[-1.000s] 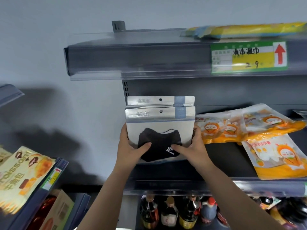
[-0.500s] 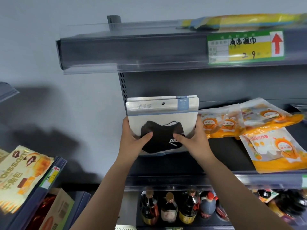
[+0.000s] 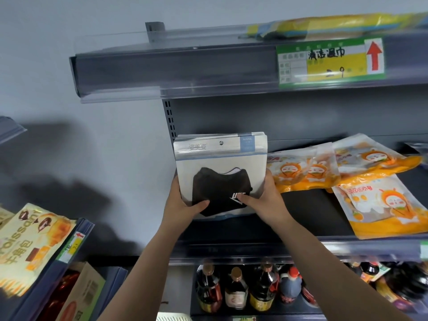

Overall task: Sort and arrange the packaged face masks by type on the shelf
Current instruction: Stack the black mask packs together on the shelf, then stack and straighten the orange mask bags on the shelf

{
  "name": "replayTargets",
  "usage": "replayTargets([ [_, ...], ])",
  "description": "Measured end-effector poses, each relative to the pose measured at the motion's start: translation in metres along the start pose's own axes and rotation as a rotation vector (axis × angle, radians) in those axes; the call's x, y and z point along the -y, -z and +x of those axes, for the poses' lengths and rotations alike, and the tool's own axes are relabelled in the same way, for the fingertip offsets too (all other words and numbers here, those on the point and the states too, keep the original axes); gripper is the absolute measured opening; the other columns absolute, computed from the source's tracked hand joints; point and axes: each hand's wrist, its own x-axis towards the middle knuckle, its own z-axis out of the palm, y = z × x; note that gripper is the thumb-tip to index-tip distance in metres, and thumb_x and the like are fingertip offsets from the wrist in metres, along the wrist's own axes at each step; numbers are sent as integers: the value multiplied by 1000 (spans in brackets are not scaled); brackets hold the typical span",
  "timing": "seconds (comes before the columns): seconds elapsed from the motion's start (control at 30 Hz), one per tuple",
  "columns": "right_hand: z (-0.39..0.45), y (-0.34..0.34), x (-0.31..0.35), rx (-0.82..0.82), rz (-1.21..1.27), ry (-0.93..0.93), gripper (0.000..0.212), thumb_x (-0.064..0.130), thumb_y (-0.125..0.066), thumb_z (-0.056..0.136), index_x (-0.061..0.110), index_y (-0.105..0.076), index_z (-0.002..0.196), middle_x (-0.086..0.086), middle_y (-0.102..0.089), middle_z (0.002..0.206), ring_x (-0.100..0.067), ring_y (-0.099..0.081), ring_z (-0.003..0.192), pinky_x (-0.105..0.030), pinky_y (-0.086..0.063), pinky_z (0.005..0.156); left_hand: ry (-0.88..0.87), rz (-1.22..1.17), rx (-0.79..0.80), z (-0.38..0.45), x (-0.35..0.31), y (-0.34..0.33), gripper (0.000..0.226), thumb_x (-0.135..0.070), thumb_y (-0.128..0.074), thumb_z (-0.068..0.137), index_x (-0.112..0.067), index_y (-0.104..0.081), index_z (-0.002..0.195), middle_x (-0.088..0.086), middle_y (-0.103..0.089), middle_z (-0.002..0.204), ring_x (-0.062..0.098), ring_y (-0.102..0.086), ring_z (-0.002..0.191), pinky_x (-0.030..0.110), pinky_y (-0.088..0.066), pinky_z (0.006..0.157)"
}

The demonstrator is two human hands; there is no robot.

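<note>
A stack of white packs with a black face mask (image 3: 220, 167) stands upright at the left end of the dark middle shelf (image 3: 301, 205). My left hand (image 3: 183, 205) grips the stack's left edge, thumb across the front pack. My right hand (image 3: 266, 198) grips the right edge, thumb on the mask's white logo. The packs behind the front one show only as thin top edges. Orange cartoon mask packs (image 3: 308, 170) lie flat to the right, overlapping one another, and one larger orange pack (image 3: 384, 205) lies nearer the shelf's front.
An upper shelf (image 3: 208, 68) with a green and yellow price tag (image 3: 331, 61) hangs overhead, a yellow pack (image 3: 324, 24) on it. Several sauce bottles (image 3: 250, 290) stand on the shelf below. At the left, a croissant bag (image 3: 30, 246) sits on another rack.
The rear packs, which stood higher than the front one, have been pushed level into one even stack. Both hands keep their hold on its sides.
</note>
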Motion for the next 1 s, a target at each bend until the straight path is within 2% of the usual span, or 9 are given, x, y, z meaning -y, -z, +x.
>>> replayTargets([
  [0.17, 23, -5, 7, 40, -195, -68, 59, 18, -75, 76, 3, -42, 122, -3, -57, 111, -15, -54, 107, -22, -41, 79, 146, 17, -2, 17, -8, 8, 55, -3, -77, 71, -12, -52, 118, 3, -65, 107, 19, -62, 97, 24, -50, 78],
  [0.23, 25, -9, 12, 72, -365, -112, 69, 21, -71, 81, -1, -31, 132, -7, -50, 116, -19, -48, 110, -21, -35, 78, 230, 93, 20, 28, -4, 11, 54, -9, -78, 71, -9, -53, 118, 7, -65, 111, 23, -62, 102, 33, -51, 88],
  [0.3, 21, -13, 12, 81, -566, -45, 87, 27, -68, 83, 3, -13, 145, -15, -39, 142, -27, -38, 131, -27, -36, 99, 292, 181, 32, 37, 2, 9, 54, -16, -80, 70, -6, -55, 117, 9, -65, 113, 27, -61, 104, 39, -49, 92],
  [0.4, 9, -19, 8, 231, -872, 150, 88, 45, -60, 85, 22, -5, 150, -2, -7, 159, -22, -9, 146, -37, -18, 116, 357, 283, 24, 43, 7, 2, 43, -23, -77, 74, -2, -59, 107, 8, -64, 98, 25, -60, 94, 29, -47, 76],
  [0.47, 5, -22, 3, 379, -1009, 210, 85, 57, -54, 84, 28, -9, 150, 3, -4, 160, -18, -5, 147, -36, -12, 118, 355, 338, 35, 45, 7, -2, 31, -26, -75, 77, -4, -57, 90, 3, -58, 76, 22, -56, 79, 25, -41, 59],
  [0.53, 6, -22, -3, 432, -1063, 229, 82, 59, -51, 85, 28, -12, 150, 3, -7, 160, -17, -6, 147, -35, -10, 118, 352, 348, 33, 48, 8, -5, 28, -26, -74, 78, -6, -56, 83, -1, -53, 68, 18, -52, 73, 22, -35, 52],
  [0.8, 31, -27, -10, 432, -1132, 230, 70, 45, -46, 94, 25, -10, 151, 0, -6, 160, -18, -4, 147, -33, -9, 118, 239, 557, -11, 60, 19, -16, 35, -33, -64, 84, -2, -51, 96, 14, -60, 97, 33, -56, 96, 34, -40, 72],
  [0.9, 39, -28, -13, 426, -1120, 214, 70, 44, -45, 94, 25, -9, 151, 0, -4, 160, -17, -2, 147, -33, -7, 118, 212, 614, -4, 64, 19, -19, 39, -34, -60, 87, -2, -50, 107, 16, -59, 107, 35, -55, 102, 37, -42, 76],
  [1.0, 39, -25, -12, 427, -1139, 219, 74, 50, -43, 93, 24, -5, 151, 0, -3, 160, -17, 4, 147, -36, 0, 118, 168, 753, -18, 62, 15, -22, 51, -37, -55, 90, -7, -43, 130, 16, -49, 134, 36, -43, 122, 45, -39, 95],
])
